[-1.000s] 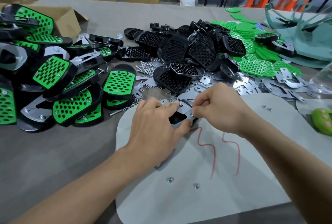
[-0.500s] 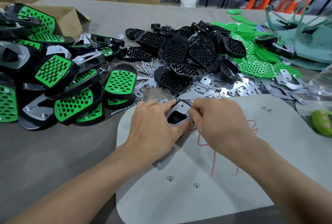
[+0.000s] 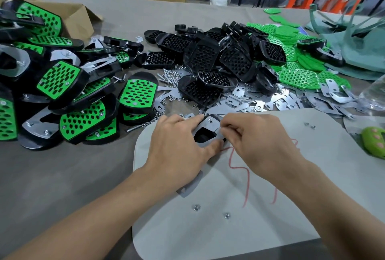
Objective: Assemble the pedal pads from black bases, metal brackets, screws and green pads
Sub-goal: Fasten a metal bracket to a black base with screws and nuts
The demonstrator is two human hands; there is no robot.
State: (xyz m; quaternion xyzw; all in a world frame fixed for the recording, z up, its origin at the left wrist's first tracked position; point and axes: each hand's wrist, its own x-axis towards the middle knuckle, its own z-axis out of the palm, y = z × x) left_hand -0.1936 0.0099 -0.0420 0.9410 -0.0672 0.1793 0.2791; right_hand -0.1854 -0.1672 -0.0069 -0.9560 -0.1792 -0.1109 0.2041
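though near piles [image 3: 216,66], hands [image 3: 179,147] [image 3: 258,141] on bracket [image 3: 212,126]

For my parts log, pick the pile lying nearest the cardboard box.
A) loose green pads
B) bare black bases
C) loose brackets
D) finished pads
D: the finished pads, green on black, are heaped at the left, right beside the box.

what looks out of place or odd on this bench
Two loose nuts lie on the white board near its front, away from the metal bracket the left hand and right hand hold. Red scribbles mark the board, and a green pink-spotted item sits at right.
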